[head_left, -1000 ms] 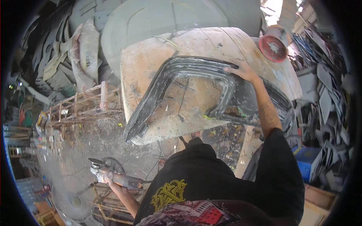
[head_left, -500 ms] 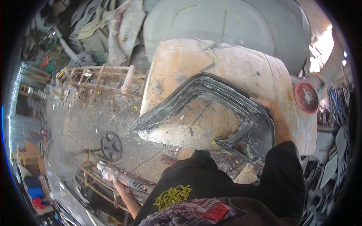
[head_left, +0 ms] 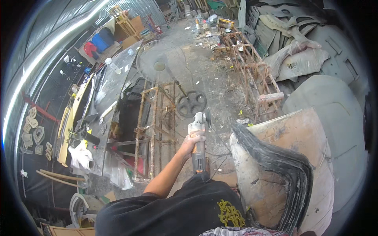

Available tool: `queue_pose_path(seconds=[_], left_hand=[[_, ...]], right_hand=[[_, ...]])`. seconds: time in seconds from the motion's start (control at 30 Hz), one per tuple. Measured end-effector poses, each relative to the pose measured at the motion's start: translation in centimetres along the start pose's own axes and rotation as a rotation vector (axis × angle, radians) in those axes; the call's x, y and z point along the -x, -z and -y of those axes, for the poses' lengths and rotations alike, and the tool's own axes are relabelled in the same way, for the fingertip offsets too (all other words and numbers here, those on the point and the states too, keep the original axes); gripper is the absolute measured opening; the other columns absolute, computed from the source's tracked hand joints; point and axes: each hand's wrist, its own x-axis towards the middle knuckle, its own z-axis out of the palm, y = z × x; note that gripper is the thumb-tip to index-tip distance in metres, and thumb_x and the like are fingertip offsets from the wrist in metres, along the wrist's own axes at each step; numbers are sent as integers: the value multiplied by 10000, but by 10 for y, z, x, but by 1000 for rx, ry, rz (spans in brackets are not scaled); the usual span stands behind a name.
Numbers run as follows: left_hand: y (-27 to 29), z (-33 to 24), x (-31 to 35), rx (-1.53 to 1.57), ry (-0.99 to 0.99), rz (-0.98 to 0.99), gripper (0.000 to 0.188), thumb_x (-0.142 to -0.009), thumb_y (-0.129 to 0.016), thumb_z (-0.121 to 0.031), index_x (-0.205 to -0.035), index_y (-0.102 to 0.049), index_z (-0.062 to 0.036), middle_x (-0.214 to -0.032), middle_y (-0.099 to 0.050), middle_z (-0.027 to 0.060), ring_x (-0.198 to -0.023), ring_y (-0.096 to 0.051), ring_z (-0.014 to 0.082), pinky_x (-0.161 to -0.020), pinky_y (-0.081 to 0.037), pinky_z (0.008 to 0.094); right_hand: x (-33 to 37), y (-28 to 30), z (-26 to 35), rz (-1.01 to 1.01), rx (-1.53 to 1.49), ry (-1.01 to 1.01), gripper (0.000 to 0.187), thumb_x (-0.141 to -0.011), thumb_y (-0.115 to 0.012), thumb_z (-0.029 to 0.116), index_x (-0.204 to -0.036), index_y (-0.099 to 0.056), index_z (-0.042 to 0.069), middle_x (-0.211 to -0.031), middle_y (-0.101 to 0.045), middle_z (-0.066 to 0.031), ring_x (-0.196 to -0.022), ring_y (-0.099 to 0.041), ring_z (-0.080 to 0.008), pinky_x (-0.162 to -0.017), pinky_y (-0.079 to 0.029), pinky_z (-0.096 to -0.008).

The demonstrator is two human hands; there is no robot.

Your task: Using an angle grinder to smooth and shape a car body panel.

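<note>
My left hand (head_left: 193, 142) is wrapped around the body of an angle grinder (head_left: 199, 157), whose head points away from me and whose disc stands on edge at the right. A black, V-shaped panel (head_left: 289, 167) with a ridged, dust-streaked surface lies bent across a worn tan board (head_left: 267, 192) at the lower right. The grinder is held apart from the panel, to its left. My right hand is out of the picture.
A pedestal fan (head_left: 159, 65) stands ahead on a round base (head_left: 191, 104). Rusty metal frames (head_left: 155, 133) stand left and right of the littered floor. A long dark table (head_left: 114, 90) runs along the left. Large grey moulded sheets (head_left: 330, 114) are piled at the right.
My view has swung to the left, so the board and black panel now sit lower right. The right hand, earlier on the panel's edge, has left the picture. The left hand still grips the grinder.
</note>
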Motion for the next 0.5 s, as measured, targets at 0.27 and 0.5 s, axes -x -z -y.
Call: queue_pose_path(seconds=[0.27, 0.5], left_hand=[[36, 13, -36, 30, 54, 59, 472, -866, -729, -148, -1309, -577, -90, -980, -667, 82, -769, -714, 238, -679, -623, 392], [58, -8, -67, -77, 120, 149, 441, -850, -713, -168, -1258, -591, -51, -917, -648, 93, -756, -684, 240, -664, -604, 385]], right_hand=[[124, -7, 4, -110, 159, -51, 771, -979, -698, 449, -1532, -471, -39, -1505, -544, -265, -1407, -513, -366, -1215, -359, -443], [207, -12, 63, -114, 75, 94, 698, -908, -785, 365, -1456, -582, -18, -1381, -659, -213, -1274, -610, -295, -1104, -450, -414]])
